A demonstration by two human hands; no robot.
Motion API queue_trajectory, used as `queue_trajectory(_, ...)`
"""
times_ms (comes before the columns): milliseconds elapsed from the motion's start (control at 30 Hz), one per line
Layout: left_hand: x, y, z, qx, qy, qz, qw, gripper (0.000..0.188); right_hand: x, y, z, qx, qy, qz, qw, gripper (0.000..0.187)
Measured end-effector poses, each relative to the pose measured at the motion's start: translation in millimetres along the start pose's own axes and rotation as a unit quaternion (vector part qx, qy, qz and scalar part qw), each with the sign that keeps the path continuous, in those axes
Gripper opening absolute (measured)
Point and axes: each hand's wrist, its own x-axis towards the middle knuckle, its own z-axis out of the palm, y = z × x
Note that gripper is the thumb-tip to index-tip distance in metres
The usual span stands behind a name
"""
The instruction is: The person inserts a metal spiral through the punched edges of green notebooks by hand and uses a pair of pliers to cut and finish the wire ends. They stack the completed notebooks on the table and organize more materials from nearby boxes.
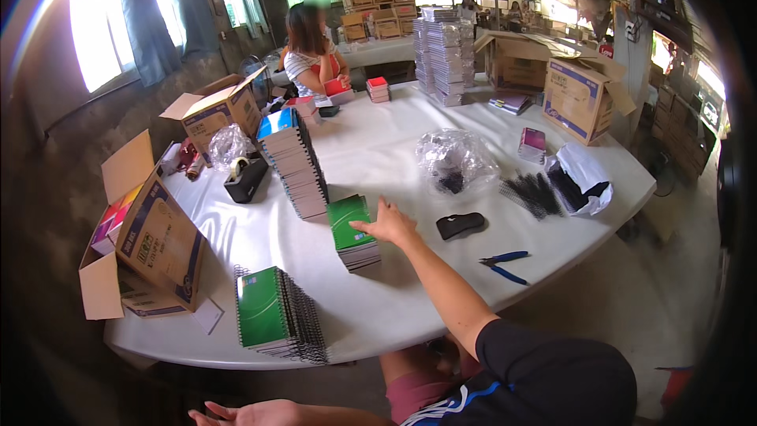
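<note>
Working at the bench (pixel 359 138): the step in hand looks to be handling the short stack of green notebooks (pixel 353 247), which stands on the bench's near half, between the middle and the front edge.
Cardboard boxes: an open one (pixel 162 244) at the left leans its flaps outward, with colourful books inside; another (pixel 578 99) stands at the far right.
Tall stack: a column of notebooks with blue on top (pixel 296 164) rises just behind and left of the short stack, tilted a little.
Front stack: more green notebooks (pixel 264 312) near the front edge, black coils sticking out along their right side.
Short stack: the right hand (pixel 390 225) is over its right side; a firm hold would call for thumb and fingers to close on opposite edges, keeping the pile square.
Right hand: spread, not clenched, thumb across the green cover and forefinger pointing away past the edge; whether the thumb presses or only hovers, I cannot tell.
Left hand: palm up and loosely open at the lower edge (pixel 248 413), partly cut off, nothing seen in it, well apart from the notebooks.
Pliers: a blue-handled pair (pixel 512 255) lies spread to the right, untouched.
</note>
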Motion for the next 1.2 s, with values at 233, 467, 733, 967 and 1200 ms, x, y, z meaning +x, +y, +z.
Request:
queue_trajectory(233, -40, 51, 61, -0.087, -0.095, 0.142, 0.981, 0.035, -2, -15, -9, 0.051, -0.048, -0.003, 0.998, 0.062)
queue_trajectory(467, -86, 71, 67, -0.093, -0.317, -0.001, 0.944, 0.029, -6, -14, -19, 0.001, 0.010, 0.012, 1.000, 0.049)
queue_trajectory(733, -130, 36, 93, -0.069, -0.391, -0.489, 0.777, 0.049, -78, 2, -52, 0.473, 0.011, -0.224, 0.852, 0.030)
queue_trajectory(967, -147, 19, 91, 0.022, -0.610, -0.401, 0.683, 0.023, -112, 124, -92, 0.289, -0.032, -0.410, 0.865, 0.067)
queue_trajectory(1200, -202, 26, 87, 0.224, -0.801, -0.102, 0.546, 0.018, -34, 341, -127, -0.204, 0.219, 0.078, 0.951, 0.074)
